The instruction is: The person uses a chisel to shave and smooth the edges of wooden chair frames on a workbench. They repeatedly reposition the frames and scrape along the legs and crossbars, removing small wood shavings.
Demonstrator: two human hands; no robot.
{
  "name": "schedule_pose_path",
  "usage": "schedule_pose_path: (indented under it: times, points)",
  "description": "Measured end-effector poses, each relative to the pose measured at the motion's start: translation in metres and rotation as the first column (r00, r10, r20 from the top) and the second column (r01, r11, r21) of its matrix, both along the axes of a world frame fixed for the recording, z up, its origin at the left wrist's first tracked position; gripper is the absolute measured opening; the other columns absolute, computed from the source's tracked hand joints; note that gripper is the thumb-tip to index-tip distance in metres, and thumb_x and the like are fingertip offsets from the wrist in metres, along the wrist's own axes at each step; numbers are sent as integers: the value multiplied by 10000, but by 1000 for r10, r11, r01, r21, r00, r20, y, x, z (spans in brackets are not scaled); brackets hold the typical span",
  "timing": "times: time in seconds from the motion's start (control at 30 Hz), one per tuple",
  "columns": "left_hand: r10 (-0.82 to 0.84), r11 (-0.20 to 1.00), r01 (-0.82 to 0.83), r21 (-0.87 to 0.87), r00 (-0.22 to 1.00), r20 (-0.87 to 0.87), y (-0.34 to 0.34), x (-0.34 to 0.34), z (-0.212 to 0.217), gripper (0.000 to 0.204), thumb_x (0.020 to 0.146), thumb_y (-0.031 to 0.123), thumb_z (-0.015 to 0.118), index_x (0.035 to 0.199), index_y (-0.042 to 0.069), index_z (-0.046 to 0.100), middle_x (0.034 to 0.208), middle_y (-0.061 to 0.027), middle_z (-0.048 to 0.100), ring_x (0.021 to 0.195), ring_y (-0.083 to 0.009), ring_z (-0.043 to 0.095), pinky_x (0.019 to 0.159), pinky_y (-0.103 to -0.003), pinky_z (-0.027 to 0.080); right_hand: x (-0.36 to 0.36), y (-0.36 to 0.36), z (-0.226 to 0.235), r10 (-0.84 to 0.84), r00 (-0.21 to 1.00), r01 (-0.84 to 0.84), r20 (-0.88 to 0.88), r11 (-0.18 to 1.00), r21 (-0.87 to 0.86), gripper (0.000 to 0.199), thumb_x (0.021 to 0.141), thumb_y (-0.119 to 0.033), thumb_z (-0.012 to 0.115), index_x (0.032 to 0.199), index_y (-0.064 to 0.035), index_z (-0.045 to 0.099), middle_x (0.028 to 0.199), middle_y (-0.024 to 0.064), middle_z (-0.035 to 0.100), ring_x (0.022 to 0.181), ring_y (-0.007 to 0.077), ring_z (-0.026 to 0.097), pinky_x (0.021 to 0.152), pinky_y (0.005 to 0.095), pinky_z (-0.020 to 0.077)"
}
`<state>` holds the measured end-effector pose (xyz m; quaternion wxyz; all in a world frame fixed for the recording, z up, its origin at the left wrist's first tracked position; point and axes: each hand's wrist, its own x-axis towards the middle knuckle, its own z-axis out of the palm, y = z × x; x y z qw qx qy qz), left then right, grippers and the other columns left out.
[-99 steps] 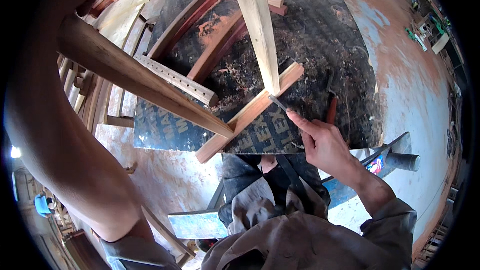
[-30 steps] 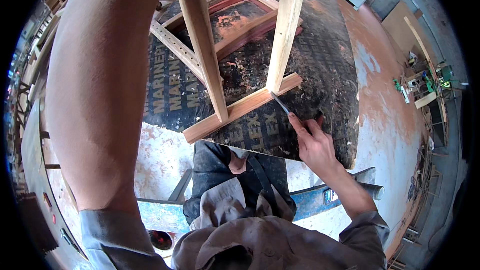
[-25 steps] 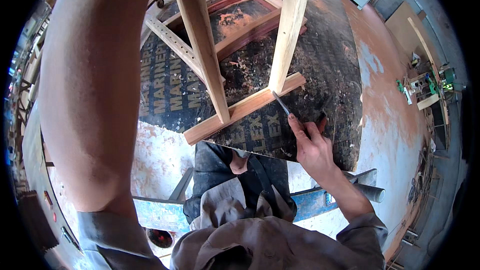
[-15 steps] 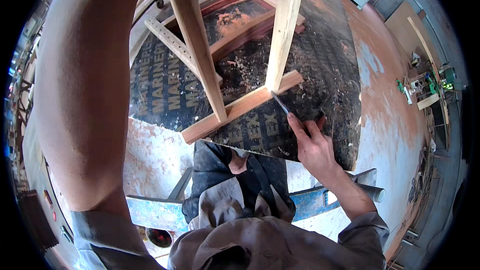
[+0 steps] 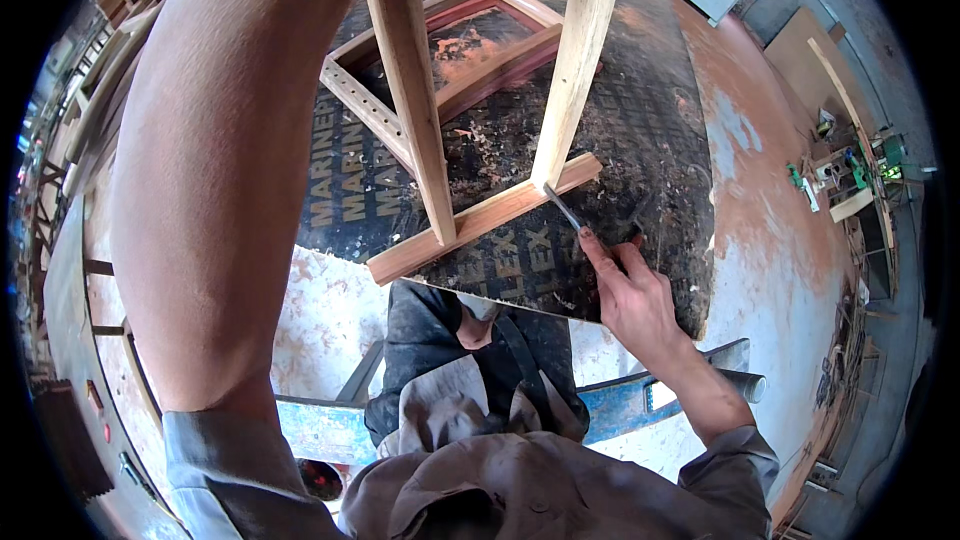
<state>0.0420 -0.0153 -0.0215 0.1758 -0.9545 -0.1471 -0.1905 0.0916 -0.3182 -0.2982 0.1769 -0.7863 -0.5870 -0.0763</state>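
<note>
1. Gripping a thin metal blade [image 5: 562, 208], the right hand [image 5: 630, 290] has its fingers pinched together around the tool's lower end, just right of the wooden frame [image 5: 480, 223].
2. Its tip meets the joint where the frame's right upright [image 5: 580, 50] stands on the bottom rail, at that rail's right end.
3. Left of that joint, a second upright [image 5: 410, 90] rises from the same rail.
4. Under the frame lies a dark printed board [image 5: 650, 120] strewn with wood shavings; the rail rests near its front edge.
5. Above and left of the frame, the left forearm [image 5: 230, 170] stretches up out of view; its hand is not visible, so its grip cannot be told.
6. Below the frame, past the board's front edge, a blue metal stand [image 5: 320, 425] shows.
</note>
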Motion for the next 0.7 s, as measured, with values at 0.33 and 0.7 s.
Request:
schedule_pose_path:
  times: [0.33, 0.7]
  points:
    - [-91, 996, 92, -6, 993, 72, -2, -9, -4, 743, 954, 710, 544, 878, 11, 782, 857, -199, 743, 903, -365, 725, 830, -482, 556, 0, -3, -24, -4, 997, 7, 82, 1000, -26, 638, 815, 68, 642, 1437, -74, 605, 986, 153, 628, 689, 353, 705, 601, 454, 606]
    - [41, 994, -33, -107, 996, 77, -21, -21, -2, 702, 933, 676, 609, 767, 8, 749, 746, -170, 712, 806, -343, 722, 769, -458, 551, 1, 17, -29, 2, 995, 0, 104, 1000, -20, 687, 815, 59, 640, 1481, -85, 555, 939, 116, 602, 652, 314, 701, 558, 443, 599]
